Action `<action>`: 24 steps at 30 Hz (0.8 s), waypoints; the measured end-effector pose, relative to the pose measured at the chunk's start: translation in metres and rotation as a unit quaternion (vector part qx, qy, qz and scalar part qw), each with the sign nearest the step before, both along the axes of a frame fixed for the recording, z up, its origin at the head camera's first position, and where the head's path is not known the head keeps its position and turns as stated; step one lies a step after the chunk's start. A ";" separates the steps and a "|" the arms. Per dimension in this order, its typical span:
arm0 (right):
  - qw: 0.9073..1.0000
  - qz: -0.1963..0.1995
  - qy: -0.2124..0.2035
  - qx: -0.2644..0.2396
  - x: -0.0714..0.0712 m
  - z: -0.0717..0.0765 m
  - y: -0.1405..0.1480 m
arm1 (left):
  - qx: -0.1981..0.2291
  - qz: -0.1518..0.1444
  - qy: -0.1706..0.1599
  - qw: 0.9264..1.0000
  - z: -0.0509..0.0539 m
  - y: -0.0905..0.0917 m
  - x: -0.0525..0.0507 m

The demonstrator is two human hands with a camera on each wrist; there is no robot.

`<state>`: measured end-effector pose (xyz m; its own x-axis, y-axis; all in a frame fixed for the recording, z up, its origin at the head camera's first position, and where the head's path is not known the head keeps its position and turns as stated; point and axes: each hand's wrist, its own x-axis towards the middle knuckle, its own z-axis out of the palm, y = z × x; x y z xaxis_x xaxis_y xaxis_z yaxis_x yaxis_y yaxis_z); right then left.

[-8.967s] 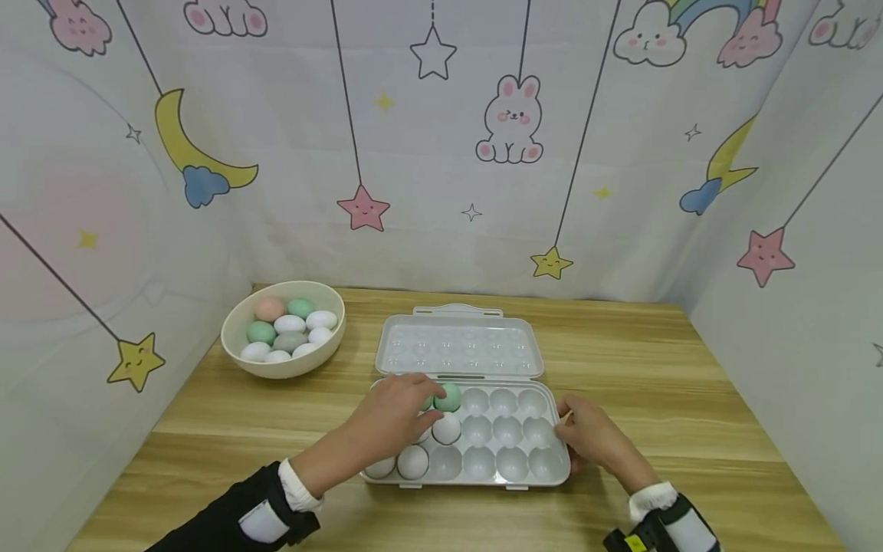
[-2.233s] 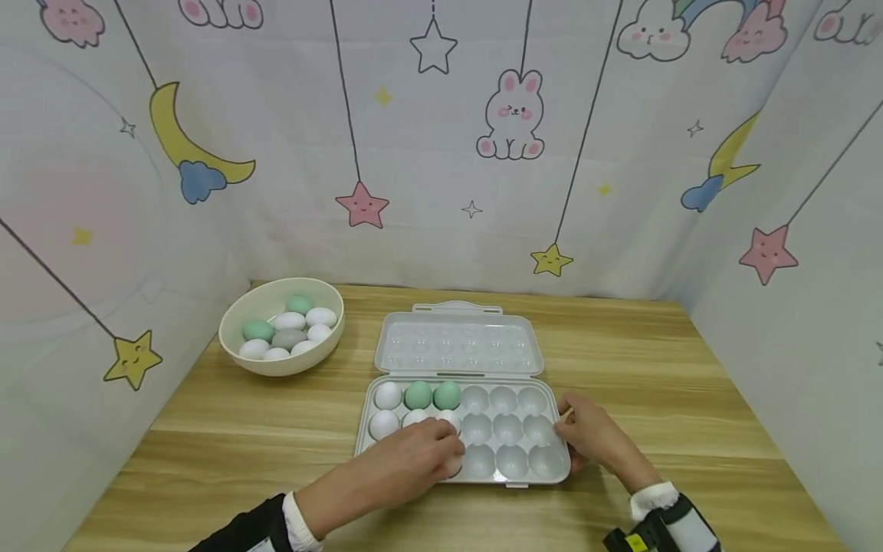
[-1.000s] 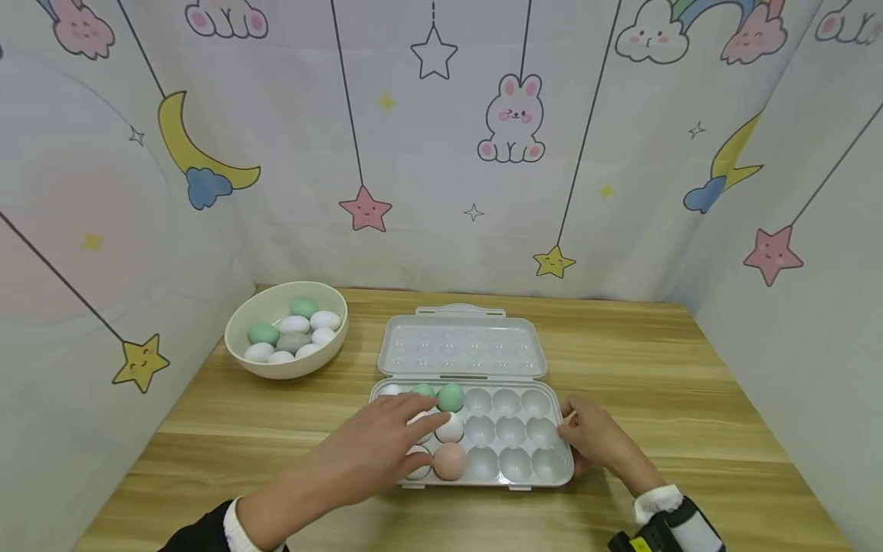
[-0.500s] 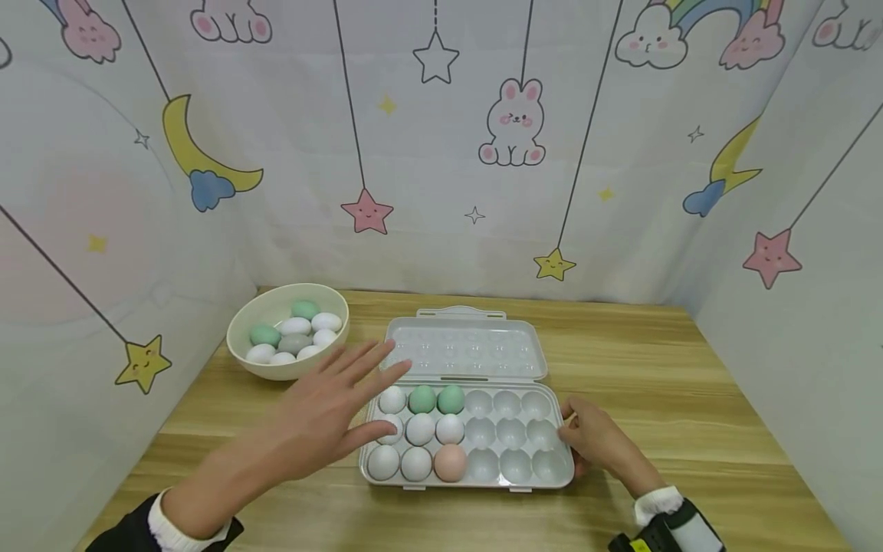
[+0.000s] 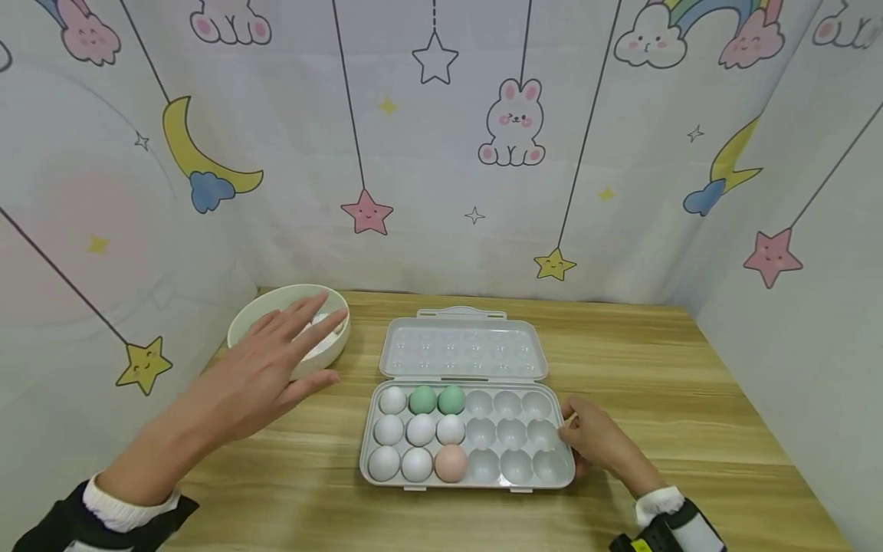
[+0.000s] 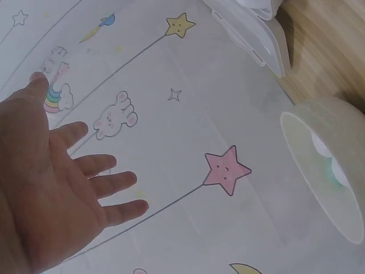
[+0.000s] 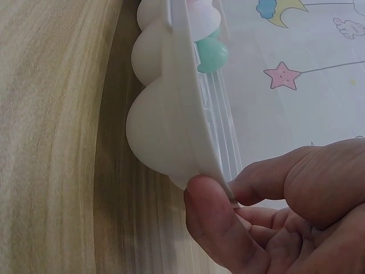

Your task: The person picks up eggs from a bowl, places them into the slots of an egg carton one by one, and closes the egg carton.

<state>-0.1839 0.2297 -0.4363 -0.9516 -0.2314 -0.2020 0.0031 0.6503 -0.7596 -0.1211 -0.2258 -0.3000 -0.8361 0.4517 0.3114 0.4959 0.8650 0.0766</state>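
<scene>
My left hand (image 5: 258, 376) hangs in front of the cream bowl (image 5: 241, 318) with fingers spread and nothing in them. It covers most of the eggs inside; white and green ones (image 6: 340, 171) show in the left wrist view. At the right end of the egg tray (image 5: 511, 433), my right hand (image 5: 600, 442) pinches the rim between thumb and fingers. The left half of the tray is filled: white eggs (image 5: 420, 430), two green eggs (image 5: 437, 399) at the back and a pink egg (image 5: 451, 464) at the front. The cups on the right half hold nothing.
The tray's translucent lid (image 5: 464, 349) lies folded back behind it on the wooden table (image 5: 621, 368). A white curtain (image 5: 441, 153) printed with stars and rabbits hangs behind and on both sides.
A pink egg went from the bowl into the front row of the tray. My left hand then let go and moved left and back to the bowl. The right hand stayed on the rim.
</scene>
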 end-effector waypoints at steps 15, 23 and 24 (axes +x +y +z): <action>1.000 -0.008 -0.012 -0.013 0.001 0.000 0.000 | 0.011 0.106 -0.103 0.989 -0.011 -0.055 -0.051; 1.000 -0.011 -0.012 -0.012 0.000 0.000 0.000 | 0.009 0.147 -0.160 0.976 -0.026 -0.079 -0.078; 1.000 -0.011 -0.012 -0.012 0.000 -0.001 0.000 | 0.013 0.150 -0.166 0.975 -0.029 -0.081 -0.080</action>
<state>-0.1834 0.2300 -0.4368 -0.9517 -0.2151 -0.2191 0.0355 0.6316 -0.7745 -0.2014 -0.3072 -0.3293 -0.9859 0.1671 0.0086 0.1651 0.9630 0.2132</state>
